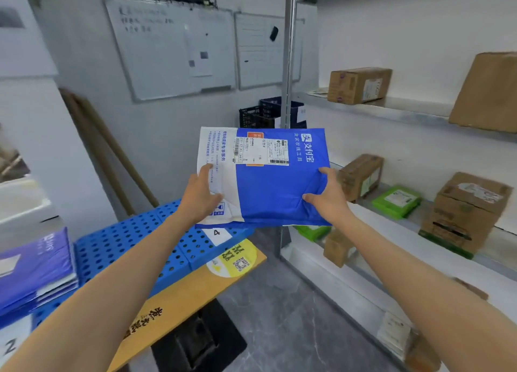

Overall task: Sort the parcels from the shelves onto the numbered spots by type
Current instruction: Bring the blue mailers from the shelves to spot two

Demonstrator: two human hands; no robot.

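A flat blue and white mailer bag (268, 187) with a shipping label is held in the air in front of me. My left hand (200, 195) grips its white left edge and my right hand (328, 195) grips its blue right edge. Below it lies a blue perforated pallet (134, 245) with a white tag numbered 4 (216, 233). A stack of similar blue mailers (36, 271) rests on the pallet at the left, near a tag marked 2 (9, 346).
Metal shelves (391, 108) on the right carry several cardboard boxes (359, 85) and green flat parcels (397, 201). An orange table (195, 290) sits under the pallet. Black crates (263, 115) stand behind a shelf post. Whiteboards hang on the far wall.
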